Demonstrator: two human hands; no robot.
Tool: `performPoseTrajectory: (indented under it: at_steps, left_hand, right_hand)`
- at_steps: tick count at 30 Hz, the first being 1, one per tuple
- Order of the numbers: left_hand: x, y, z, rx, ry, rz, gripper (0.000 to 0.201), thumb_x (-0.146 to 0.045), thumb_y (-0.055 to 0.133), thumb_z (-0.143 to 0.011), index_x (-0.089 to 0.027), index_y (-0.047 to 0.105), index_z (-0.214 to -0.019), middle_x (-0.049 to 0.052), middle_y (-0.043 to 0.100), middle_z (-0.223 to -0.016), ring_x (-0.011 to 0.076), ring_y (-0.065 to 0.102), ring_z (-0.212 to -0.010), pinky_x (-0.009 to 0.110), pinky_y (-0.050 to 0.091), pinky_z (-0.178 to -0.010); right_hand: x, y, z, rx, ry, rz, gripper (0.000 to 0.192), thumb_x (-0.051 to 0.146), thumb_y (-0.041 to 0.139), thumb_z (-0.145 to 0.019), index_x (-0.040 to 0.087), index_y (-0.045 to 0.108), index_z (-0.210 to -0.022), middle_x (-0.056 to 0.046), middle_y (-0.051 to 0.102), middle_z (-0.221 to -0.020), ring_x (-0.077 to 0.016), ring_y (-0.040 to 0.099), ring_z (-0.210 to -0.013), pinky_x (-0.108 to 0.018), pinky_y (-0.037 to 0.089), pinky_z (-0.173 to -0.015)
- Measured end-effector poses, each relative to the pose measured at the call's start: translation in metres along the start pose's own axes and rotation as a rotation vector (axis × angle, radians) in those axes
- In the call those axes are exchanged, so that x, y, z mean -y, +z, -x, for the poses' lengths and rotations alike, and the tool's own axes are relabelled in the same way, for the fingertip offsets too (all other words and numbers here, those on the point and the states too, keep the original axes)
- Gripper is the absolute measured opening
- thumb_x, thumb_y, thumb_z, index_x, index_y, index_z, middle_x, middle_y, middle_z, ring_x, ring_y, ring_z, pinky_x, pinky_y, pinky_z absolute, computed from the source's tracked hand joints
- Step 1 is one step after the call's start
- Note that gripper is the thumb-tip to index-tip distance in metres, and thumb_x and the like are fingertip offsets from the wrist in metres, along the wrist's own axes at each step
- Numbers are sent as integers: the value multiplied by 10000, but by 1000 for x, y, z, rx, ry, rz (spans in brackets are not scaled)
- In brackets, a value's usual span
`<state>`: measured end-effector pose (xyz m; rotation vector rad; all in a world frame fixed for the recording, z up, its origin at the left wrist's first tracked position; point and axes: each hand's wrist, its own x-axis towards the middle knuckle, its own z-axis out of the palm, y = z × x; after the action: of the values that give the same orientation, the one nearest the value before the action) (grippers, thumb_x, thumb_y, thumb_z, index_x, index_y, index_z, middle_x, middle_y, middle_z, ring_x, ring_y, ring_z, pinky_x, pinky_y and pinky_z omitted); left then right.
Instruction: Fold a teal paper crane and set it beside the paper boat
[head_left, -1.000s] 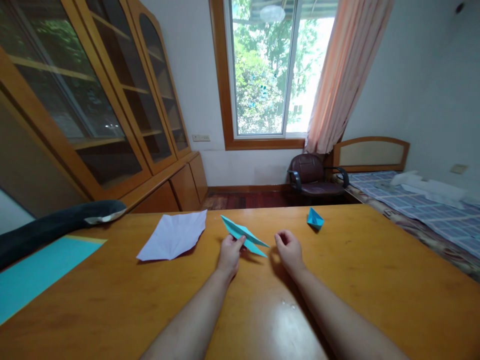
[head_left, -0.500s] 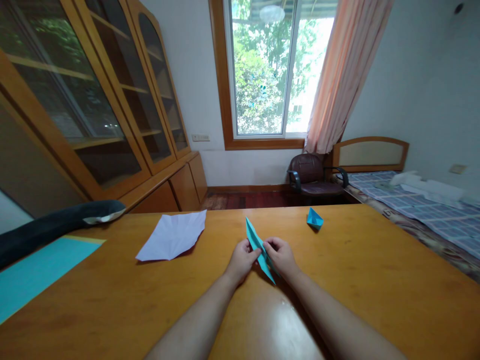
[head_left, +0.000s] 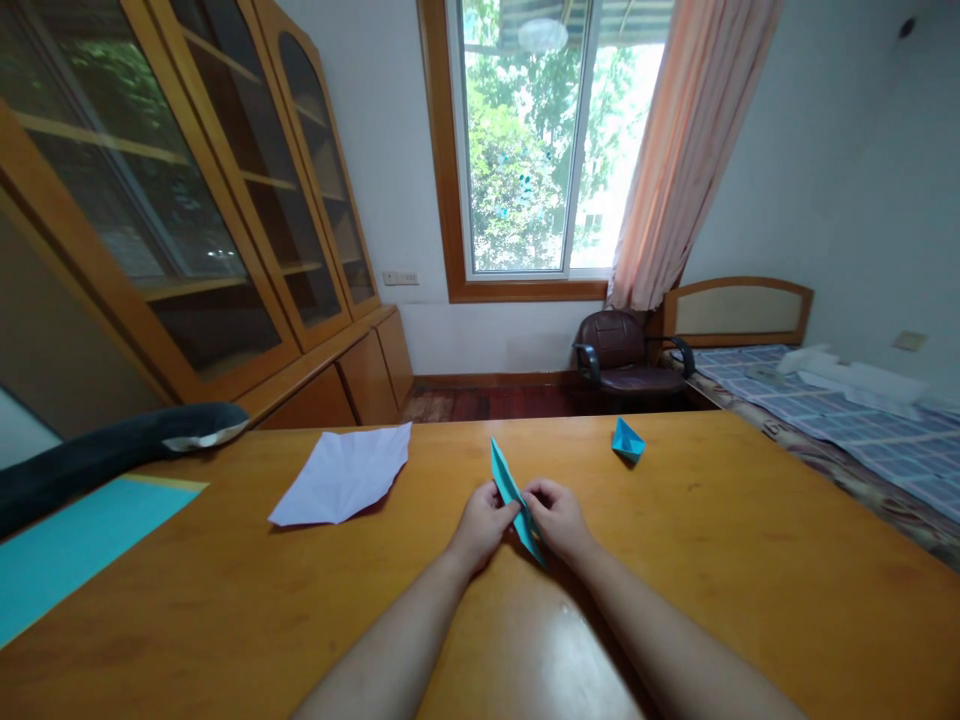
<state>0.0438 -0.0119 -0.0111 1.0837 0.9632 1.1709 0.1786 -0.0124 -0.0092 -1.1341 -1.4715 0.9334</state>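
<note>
You are pinching a long, narrow folded piece of teal paper (head_left: 512,493) between both hands above the wooden table (head_left: 750,560). Your left hand (head_left: 484,522) is curling closed around the paper's near half from the left, thumb and fingers pressed together on it. Your right hand (head_left: 559,518) is gripping the same stretch from the right, fingers bent in tight, so the two hands are nearly touching with the paper sandwiched between them. The paper's far point is sticking up and away beyond your left fingertips, and its near point is poking down just below your right thumb; whether that lower tip is touching the table cannot be told.

Ahead of your right hand and off to its right, a small folded teal paper boat (head_left: 628,439) is sitting on the table, well apart from your fingers. Ahead of your left hand and to its left, a creased white sheet (head_left: 343,479) is lying flat. Farther out to the left of that hand, a large teal sheet (head_left: 67,545) is lying at the table's edge, with a dark padded object (head_left: 112,452) resting just beyond it.
</note>
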Motion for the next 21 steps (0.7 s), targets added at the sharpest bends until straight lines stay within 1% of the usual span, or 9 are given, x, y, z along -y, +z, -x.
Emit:
performPoseTrajectory:
  at_steps: [4,7,10,15,18,21]
  left_hand:
    - [1,0,-1,-17,10,13,350,-352,805,-577,-138,570,-723,-11,597,-611,109,533,-539,205,407,-505]
    - [3,0,-1,-14,15,17,341,-344,805,-575,-138,576,-721,-10,598,-611,110,531,-543,204,399,-508]
    - [4,0,-2,-6,12,11,320,-345,793,-597,-133,602,-742,-5,611,-614,113,531,-535,214,404,-512]
    - [4,-1,-2,-12,58,3,309,-340,789,-612,-115,666,-786,51,689,-735,168,608,-685,261,475,-655]
    - [4,-3,-2,-14,68,-4,321,-343,787,-620,-110,682,-813,73,708,-786,181,620,-715,273,483,-680]
    - [4,-3,-1,-5,72,8,337,-348,787,-623,-107,687,-836,86,717,-824,190,628,-740,283,489,-704]
  right_hand:
    - [0,0,1,48,-26,-1,217,370,589,-754,169,654,-702,-38,657,-686,-170,573,-661,-270,463,-644]
    - [0,1,2,22,-12,51,200,360,614,-733,170,656,-685,-35,660,-670,-168,566,-640,-273,460,-640]
    - [-1,1,0,-2,4,65,205,360,591,-739,174,653,-675,-35,654,-659,-171,564,-636,-271,453,-630]
    - [-4,2,-2,-8,35,-4,224,378,585,-724,172,647,-664,-36,640,-643,-170,553,-623,-265,440,-600]
    - [-4,2,-4,-5,69,-56,223,384,596,-703,170,641,-656,-31,630,-636,-166,543,-619,-263,435,-594]
    - [-4,4,-4,11,136,-117,223,388,606,-686,169,634,-652,-20,616,-624,-158,527,-604,-259,423,-581]
